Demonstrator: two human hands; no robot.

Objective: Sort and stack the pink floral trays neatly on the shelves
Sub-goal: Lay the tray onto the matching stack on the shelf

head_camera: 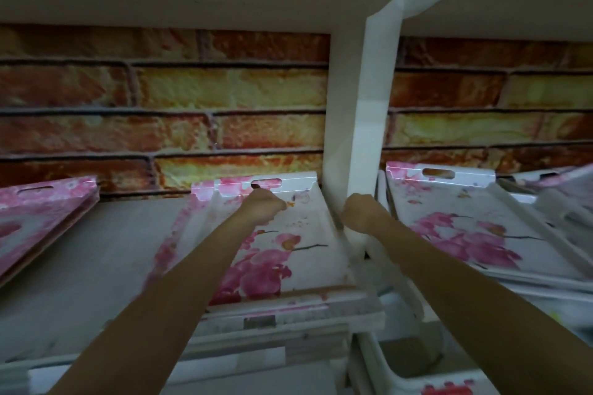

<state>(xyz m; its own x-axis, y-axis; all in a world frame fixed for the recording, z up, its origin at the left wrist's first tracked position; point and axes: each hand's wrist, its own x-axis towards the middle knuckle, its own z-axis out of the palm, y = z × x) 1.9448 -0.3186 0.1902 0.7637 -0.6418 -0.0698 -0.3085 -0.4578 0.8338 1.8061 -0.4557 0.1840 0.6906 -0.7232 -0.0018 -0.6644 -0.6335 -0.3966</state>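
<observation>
A stack of pink floral trays lies in the middle shelf bay, and its top tray shows orchid blossoms and a handle slot at the far end. My left hand reaches over this tray with its fingers curled at the far rim, just under the slot. My right hand is curled beside the tray's right rim, in front of the white divider post. Its fingers are hidden. More floral trays are piled unevenly in the right bay. Another slanted pile sits at the far left.
The shelf board shows bare between the left pile and the middle stack. A brick-pattern wall closes the back. The shelf above hangs low overhead. White containers stand below at the lower right.
</observation>
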